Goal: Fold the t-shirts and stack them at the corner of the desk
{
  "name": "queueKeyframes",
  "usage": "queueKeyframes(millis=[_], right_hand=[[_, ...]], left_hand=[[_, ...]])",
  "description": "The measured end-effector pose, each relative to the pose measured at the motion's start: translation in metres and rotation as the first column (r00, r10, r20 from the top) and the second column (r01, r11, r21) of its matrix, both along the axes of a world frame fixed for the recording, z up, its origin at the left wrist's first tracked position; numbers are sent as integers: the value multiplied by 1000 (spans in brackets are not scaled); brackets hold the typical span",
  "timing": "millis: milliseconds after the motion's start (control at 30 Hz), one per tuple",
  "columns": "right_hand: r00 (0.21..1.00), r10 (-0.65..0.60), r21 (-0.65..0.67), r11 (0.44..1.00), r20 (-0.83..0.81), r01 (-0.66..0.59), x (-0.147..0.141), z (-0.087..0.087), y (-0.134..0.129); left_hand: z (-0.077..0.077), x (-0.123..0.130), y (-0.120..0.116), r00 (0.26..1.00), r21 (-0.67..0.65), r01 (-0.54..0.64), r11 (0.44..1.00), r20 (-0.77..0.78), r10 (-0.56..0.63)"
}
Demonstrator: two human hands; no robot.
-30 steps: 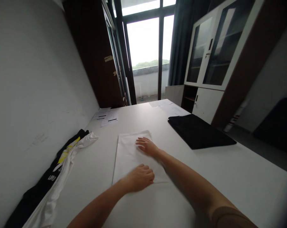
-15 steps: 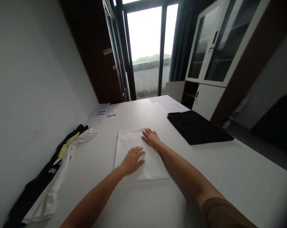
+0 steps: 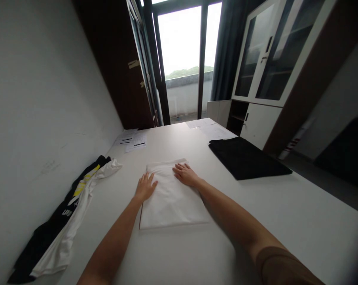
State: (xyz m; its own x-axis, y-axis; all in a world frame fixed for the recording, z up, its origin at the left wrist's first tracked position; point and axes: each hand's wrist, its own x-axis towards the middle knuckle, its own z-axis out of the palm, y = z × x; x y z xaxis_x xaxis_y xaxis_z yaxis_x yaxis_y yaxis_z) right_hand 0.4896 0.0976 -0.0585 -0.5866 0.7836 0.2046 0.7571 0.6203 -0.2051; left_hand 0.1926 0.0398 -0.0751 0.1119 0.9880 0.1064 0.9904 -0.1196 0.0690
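A white folded cloth point(image 3: 173, 206) lies flat on the white table point(image 3: 173, 257), with small wrinkles on its surface. My left hand point(image 3: 146, 187) rests on the cloth's left edge, palm down, its fingers spread. On the upper right part of the cloth lies my right hand point(image 3: 185, 174), also palm down with the fingers apart. Neither hand grips anything.
Black and white garments point(image 3: 74, 202) lie along the wall at the left. A flat black folded cloth point(image 3: 247, 158) is on the right side. Papers point(image 3: 136, 140) lie at the far left, more papers point(image 3: 213, 129) at the far edge. A white cabinet point(image 3: 260, 122) stands behind.
My left hand has moved left and away from me, from the middle of the white cloth to its left edge. My right hand has shifted slightly left.
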Motion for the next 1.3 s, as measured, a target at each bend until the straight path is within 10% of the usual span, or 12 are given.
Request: queueKeyframes(millis=[300,500,700,1300], right_hand=[[969,240,7,971,-56,-240,-25,3,-20],[991,62,53,997,-120,-56,-31,9,-26],[980,-148,72,985,-136,159,-32,14,-28],[995,-93,-39,995,-28,91,-28,4,-21]], left_hand=[[12,-1,-5,993,114,-113,987,-23,117],[11,33,-7,983,84,183,980,-33,-181],[5,46,31,989,-47,144,989,-39,-145],[-2,24,102,998,-75,-62,995,-3,62]])
